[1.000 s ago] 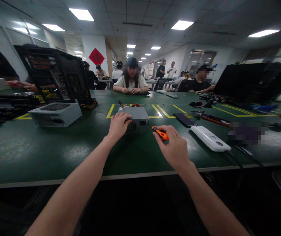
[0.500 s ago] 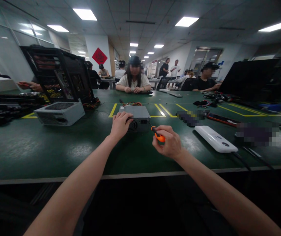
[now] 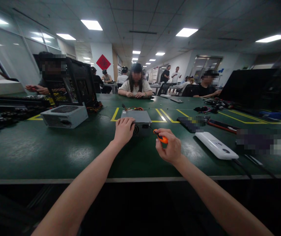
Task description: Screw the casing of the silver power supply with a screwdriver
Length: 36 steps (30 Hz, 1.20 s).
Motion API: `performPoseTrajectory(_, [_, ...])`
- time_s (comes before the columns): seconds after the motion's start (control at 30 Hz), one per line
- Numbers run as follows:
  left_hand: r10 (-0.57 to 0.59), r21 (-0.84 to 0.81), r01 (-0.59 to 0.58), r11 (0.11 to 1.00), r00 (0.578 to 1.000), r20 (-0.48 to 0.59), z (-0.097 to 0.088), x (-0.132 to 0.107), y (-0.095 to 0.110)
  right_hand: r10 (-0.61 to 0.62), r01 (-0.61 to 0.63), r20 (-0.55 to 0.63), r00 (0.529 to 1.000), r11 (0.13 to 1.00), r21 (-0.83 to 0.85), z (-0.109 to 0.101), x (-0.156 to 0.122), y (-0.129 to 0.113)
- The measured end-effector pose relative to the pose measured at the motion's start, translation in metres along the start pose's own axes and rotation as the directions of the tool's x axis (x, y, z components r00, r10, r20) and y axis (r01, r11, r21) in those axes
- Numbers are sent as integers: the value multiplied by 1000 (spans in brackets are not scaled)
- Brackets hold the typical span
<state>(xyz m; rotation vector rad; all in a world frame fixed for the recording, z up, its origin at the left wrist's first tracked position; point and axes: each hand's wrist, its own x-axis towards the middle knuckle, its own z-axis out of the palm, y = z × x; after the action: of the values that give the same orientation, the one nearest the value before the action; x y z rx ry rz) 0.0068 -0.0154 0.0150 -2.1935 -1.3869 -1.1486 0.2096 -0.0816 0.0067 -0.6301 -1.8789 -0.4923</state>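
Note:
A grey power supply box (image 3: 138, 118) lies on the green table (image 3: 57, 150) ahead of me, with coloured wires behind it. My left hand (image 3: 123, 130) rests on its near left corner, fingers curled over the edge. My right hand (image 3: 169, 147) is closed round the orange handle of a screwdriver (image 3: 160, 137), whose dark shaft points at the box's near right face.
A second power supply (image 3: 65, 116) and an open black computer case (image 3: 74, 83) stand at the left. A white device (image 3: 216, 145) with a cable lies at the right, near phones and tools. Other people sit at the far side of the table and at the left.
My right hand has drawn in slightly to the left with the screwdriver and rolled at the wrist. My left hand stays on the box. The view has shifted a little.

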Motion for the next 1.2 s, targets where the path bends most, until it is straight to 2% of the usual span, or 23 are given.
performPoseTrajectory(0.2, [173,28,-174,984,983,57,1,-4,9,-23,23,20,1000,1000,-21,0,3,-2])
performPoseTrajectory(0.3, [143,15,-145,989,987,67,1,-4,10,4,-5,-28,1000,999,-46,0,3,-4])
performPoseTrajectory(0.43, [118,0,-118,993,991,69,1,-4,10,13,-13,-48,999,1000,4,0,2,-3])
performPoseTrajectory(0.67, [107,-20,-106,994,993,54,3,-4,10,-12,11,45,999,1000,21,0,2,-2])
performPoseTrajectory(0.8, [105,-13,-105,994,993,59,3,-4,10,-39,39,13,999,998,-48,-1,3,-7])
performPoseTrajectory(0.93, [98,-13,-97,995,993,59,4,-4,9,-86,94,88,992,991,-94,-3,5,-10])
performPoseTrajectory(1.03, [92,-18,-91,996,994,66,4,-4,9,-45,52,138,989,998,-42,-1,4,-9])
performPoseTrajectory(1.1, [89,-21,-88,996,994,69,5,-4,9,-4,4,117,993,1000,2,0,3,-8])
performPoseTrajectory(1.2, [95,-28,-93,995,993,65,5,-4,8,-28,31,122,992,999,-23,0,2,-9])
